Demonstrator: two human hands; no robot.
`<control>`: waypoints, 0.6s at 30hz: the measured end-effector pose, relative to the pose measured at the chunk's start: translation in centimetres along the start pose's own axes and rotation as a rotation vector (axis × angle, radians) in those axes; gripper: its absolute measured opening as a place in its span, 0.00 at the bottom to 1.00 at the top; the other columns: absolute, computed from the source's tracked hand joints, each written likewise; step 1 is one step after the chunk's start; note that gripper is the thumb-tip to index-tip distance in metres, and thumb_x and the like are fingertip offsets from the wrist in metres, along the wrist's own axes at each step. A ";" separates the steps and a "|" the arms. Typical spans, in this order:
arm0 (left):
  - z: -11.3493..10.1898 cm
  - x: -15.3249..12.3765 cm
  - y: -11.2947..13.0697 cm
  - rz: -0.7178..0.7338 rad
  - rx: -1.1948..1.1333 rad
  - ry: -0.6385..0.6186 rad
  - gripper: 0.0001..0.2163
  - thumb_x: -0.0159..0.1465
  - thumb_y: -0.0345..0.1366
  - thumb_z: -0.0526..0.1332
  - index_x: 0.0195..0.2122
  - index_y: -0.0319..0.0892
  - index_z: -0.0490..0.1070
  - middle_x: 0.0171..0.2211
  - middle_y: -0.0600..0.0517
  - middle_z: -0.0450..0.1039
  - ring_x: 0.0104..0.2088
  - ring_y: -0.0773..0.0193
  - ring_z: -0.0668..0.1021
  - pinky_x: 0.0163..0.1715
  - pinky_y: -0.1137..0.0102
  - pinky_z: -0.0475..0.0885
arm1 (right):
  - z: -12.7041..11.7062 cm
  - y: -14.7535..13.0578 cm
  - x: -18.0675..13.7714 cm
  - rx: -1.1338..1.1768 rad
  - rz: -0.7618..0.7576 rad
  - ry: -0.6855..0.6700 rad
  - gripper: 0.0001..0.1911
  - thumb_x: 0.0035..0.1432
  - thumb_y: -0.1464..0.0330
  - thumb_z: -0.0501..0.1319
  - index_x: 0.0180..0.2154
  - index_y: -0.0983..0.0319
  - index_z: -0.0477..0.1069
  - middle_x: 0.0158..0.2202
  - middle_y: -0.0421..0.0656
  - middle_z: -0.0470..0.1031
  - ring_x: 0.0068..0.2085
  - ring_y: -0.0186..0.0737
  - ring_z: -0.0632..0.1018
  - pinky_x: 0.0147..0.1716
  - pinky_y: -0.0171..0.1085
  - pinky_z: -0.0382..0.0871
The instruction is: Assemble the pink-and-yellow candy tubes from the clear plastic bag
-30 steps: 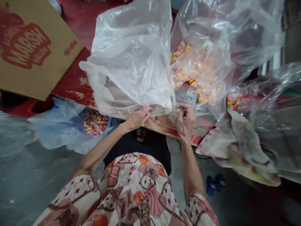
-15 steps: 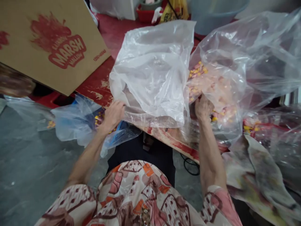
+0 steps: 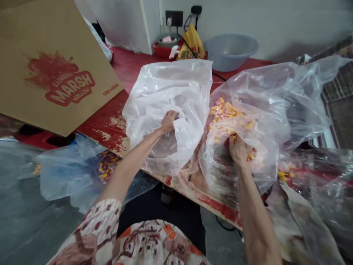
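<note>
A white translucent plastic bag (image 3: 149,88) lies spread on the red table with its mouth toward me. My left hand (image 3: 168,121) reaches into that mouth, its fingers curled on the plastic near the bag's edge. Beside it on the right is a large clear plastic bag (image 3: 275,84) with many small pink-and-yellow wrapped candies (image 3: 224,110) inside. Within its opening is my right hand (image 3: 239,149), fingers bent down and closed around a few candies; a red-and-yellow one shows at the fingertips. Part of this hand lies behind the plastic film.
At the left stands a cardboard box (image 3: 24,25) printed with marshmallow lettering. A blue bag (image 3: 66,169) with more candies hangs below the table's (image 3: 121,125) near edge. Toward the wall are a grey basin (image 3: 231,51) and a yellow bag (image 3: 190,44). Crumpled clear plastic (image 3: 325,184) is at right.
My left hand has moved from the white bag's near left corner into its mouth, which now gapes wider. My right hand remains in the candy bag. The view has tilted up.
</note>
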State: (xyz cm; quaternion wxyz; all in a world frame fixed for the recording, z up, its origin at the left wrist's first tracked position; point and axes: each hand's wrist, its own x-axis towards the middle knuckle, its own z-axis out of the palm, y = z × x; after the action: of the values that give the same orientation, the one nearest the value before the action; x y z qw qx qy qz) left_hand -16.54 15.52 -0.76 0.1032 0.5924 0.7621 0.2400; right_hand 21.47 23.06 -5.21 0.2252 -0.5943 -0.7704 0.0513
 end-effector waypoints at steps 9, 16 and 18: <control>0.2 -12.0 -2.6 0.018 0.022 -0.052 0.08 0.69 0.34 0.60 0.44 0.42 0.78 0.39 0.41 0.82 0.48 0.46 0.84 0.56 0.56 0.79 | 1.1 -4.0 -3.9 0.256 -0.191 -0.174 0.08 0.67 0.68 0.56 0.43 0.59 0.74 0.45 0.53 0.82 0.44 0.52 0.78 0.46 0.45 0.73; -3.8 -13.3 -3.6 -0.057 0.186 0.042 0.12 0.74 0.44 0.59 0.46 0.45 0.79 0.41 0.43 0.84 0.48 0.46 0.85 0.52 0.58 0.81 | -1.5 -2.0 -6.4 0.295 -0.095 0.046 0.14 0.73 0.64 0.54 0.50 0.60 0.75 0.49 0.53 0.80 0.50 0.53 0.78 0.54 0.49 0.73; -5.4 -14.4 -3.4 -0.066 0.201 0.026 0.12 0.74 0.47 0.60 0.45 0.46 0.78 0.39 0.44 0.83 0.46 0.47 0.85 0.51 0.59 0.81 | -2.5 -1.8 -7.3 0.261 -0.115 0.004 0.12 0.72 0.64 0.55 0.47 0.59 0.76 0.48 0.52 0.81 0.50 0.53 0.78 0.55 0.50 0.73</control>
State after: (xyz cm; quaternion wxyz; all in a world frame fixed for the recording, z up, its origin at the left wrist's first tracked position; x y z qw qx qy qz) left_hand -17.81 -0.14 0.38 0.0411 0.5713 0.8027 0.1663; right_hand 22.28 15.18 -4.47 0.3048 -0.5151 -0.7894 0.1368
